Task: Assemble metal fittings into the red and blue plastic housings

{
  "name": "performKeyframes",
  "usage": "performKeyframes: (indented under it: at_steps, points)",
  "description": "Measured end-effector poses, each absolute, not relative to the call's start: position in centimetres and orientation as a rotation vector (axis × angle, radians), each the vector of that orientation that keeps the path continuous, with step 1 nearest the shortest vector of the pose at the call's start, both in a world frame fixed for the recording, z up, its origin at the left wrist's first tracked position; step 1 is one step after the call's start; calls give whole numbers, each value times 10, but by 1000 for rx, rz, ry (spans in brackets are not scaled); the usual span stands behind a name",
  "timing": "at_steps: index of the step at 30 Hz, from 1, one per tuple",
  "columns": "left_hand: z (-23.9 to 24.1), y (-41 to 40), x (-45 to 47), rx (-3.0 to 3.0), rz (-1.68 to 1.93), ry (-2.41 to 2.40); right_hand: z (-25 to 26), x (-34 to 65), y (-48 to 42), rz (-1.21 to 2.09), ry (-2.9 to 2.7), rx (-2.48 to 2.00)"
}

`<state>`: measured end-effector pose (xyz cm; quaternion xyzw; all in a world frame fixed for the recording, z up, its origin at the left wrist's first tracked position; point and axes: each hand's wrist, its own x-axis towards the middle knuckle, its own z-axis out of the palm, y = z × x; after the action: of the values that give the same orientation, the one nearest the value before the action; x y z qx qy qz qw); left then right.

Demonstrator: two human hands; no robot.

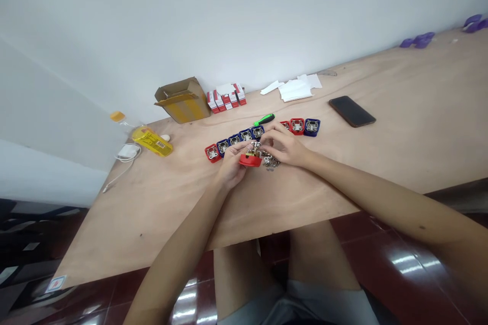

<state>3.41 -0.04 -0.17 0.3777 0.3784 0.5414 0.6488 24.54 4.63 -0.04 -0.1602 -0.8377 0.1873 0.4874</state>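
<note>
Red plastic housing (250,161) sits mid-table in the curled fingers of the left hand (231,163); the right hand (284,144) reaches over its brass fitting (253,153), grip unclear. A slip could scatter the loose metal parts (271,162) at 3 o'clock or nudge the red-and-blue cased row (234,139) at 12 o'clock.

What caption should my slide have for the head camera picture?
Left hand and right hand hold a red plastic piece over a plywood table.
</note>
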Motion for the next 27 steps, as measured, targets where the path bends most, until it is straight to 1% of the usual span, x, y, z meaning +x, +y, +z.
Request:
performKeyframes:
  at_steps: [4,16,27]
  points:
    - [0,-1,35,851,1225,841,0,245,46,416,-2042,-359]
    - [2,-3,35,830,1211,816,0,245,46,454,-2003,-364]
    - [1,-2,35,806,1209,824,0,245,47,423,-2025,-386]
